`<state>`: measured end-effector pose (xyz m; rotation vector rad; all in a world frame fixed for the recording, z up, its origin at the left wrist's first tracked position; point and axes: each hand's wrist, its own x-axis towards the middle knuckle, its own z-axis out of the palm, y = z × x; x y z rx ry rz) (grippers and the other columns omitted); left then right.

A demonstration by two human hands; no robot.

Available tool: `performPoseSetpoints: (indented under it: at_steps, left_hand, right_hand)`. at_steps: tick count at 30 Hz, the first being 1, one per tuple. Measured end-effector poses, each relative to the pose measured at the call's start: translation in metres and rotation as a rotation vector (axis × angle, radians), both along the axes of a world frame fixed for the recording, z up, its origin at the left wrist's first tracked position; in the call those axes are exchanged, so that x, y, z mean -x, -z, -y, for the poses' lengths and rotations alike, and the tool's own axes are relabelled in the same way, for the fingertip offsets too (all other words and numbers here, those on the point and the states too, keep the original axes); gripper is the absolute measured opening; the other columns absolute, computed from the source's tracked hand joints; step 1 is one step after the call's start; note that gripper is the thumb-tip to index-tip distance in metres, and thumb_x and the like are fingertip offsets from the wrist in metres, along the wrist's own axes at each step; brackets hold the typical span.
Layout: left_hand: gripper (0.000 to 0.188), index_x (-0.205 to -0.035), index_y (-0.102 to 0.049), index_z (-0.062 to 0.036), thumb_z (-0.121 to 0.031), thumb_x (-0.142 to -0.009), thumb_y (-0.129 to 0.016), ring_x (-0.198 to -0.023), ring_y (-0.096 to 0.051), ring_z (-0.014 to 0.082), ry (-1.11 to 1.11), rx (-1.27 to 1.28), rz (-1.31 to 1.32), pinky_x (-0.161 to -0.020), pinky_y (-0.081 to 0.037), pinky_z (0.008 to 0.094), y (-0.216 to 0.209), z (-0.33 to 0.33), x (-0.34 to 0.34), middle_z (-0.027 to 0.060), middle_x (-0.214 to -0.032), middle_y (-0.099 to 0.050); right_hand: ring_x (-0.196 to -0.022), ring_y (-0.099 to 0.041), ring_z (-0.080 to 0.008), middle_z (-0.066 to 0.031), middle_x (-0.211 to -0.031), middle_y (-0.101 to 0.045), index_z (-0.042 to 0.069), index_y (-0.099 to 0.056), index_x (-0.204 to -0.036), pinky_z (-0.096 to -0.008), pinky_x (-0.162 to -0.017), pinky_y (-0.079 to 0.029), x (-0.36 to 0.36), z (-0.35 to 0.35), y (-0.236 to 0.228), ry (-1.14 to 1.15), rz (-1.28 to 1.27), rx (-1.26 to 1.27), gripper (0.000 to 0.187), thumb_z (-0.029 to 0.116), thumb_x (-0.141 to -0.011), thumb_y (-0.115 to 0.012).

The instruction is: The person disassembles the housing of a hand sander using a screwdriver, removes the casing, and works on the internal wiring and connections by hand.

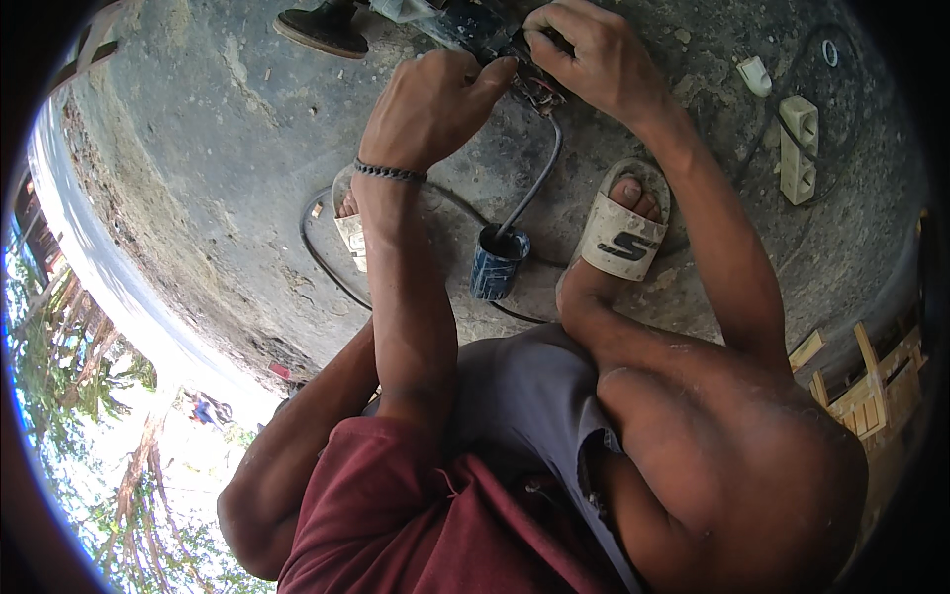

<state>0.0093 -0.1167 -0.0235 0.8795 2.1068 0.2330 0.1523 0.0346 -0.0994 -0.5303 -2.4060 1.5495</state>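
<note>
At the far edge of the view lies a dark power tool, which looks like an angle grinder with a round, dark disc at its left. Its rear end is uncovered, and small wires and inner parts show there. My left hand is closed over the tool's body, thumb pointing at the uncovered end. Just above that end, my right hand has its thumb and fingers pinched together; what they hold is hidden. A grey cord runs from the tool into a blue, cup-shaped housing on the ground.
A white socket strip lies to the right with dark cable looped round it. Near it are a small white piece and a pale ring. My sandalled feet flank the blue housing. Wooden pieces stand at the right edge.
</note>
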Motion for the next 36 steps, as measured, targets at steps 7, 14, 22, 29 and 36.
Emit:
performPoseSetpoints:
  at_steps: [7,14,22,29,36]
  left_hand:
    - [0.054,-0.08,-0.07,0.0057,-0.046,-0.094,-0.063,-0.071,-0.066,0.0473,-0.063,-0.08,0.019,-0.066,-0.051,0.0508,-0.0048,-0.0025,-0.0031,0.0322,-0.071,-0.06]
    - [0.055,-0.081,-0.071,0.0052,-0.048,-0.094,-0.062,-0.072,-0.066,0.047,-0.063,-0.097,0.001,-0.067,-0.052,0.0504,0.0006,0.0007,-0.0029,0.032,-0.071,-0.06]
    - [0.054,-0.081,-0.071,0.0051,-0.047,-0.094,-0.062,-0.071,-0.066,0.0471,-0.071,-0.083,0.008,-0.066,-0.052,0.0503,-0.0029,-0.0012,-0.0038,0.0318,-0.071,-0.06]
    - [0.054,-0.082,-0.071,0.005,-0.047,-0.093,-0.063,-0.071,-0.066,0.0475,-0.058,-0.108,-0.005,-0.066,-0.052,0.0503,0.0022,0.0009,-0.0027,0.0315,-0.069,-0.06]
    - [0.054,-0.082,-0.071,0.0057,-0.047,-0.093,-0.064,-0.071,-0.067,0.0475,-0.087,-0.089,0.006,-0.066,-0.052,0.05,0.0001,0.0003,-0.0032,0.0323,-0.071,-0.061]
  right_hand:
    - [-0.076,-0.063,-0.0172,-0.0061,-0.087,-0.066,0.0,-0.069,-0.097,-0.0321,-0.067,-0.052,0.0002,0.0033,0.0005,0.012,0.001,0.003,0.016,0.016,-0.093,-0.068]
    - [-0.075,-0.063,-0.0167,-0.0058,-0.086,-0.066,0.0,-0.069,-0.097,-0.0319,-0.067,-0.052,0.002,0.0064,0.0017,0.016,0.005,0.006,0.016,0.016,-0.093,-0.068]
    - [-0.075,-0.062,-0.016,-0.0055,-0.086,-0.066,0.0,-0.069,-0.097,-0.0316,-0.066,-0.052,0.0025,0.0066,0.0019,0.013,0.014,0.018,0.016,0.016,-0.093,-0.067]
    - [-0.075,-0.062,-0.0155,-0.0053,-0.085,-0.066,0.0,-0.069,-0.096,-0.0314,-0.066,-0.051,0.0047,0.0034,0.0002,0.008,0.024,0.029,0.017,0.016,-0.093,-0.067]
    - [-0.074,-0.061,-0.015,-0.005,-0.085,-0.066,0.0,-0.069,-0.096,-0.0311,-0.066,-0.051,-0.0048,0.0004,-0.0042,0.019,0.019,0.046,0.017,0.016,-0.094,-0.067]
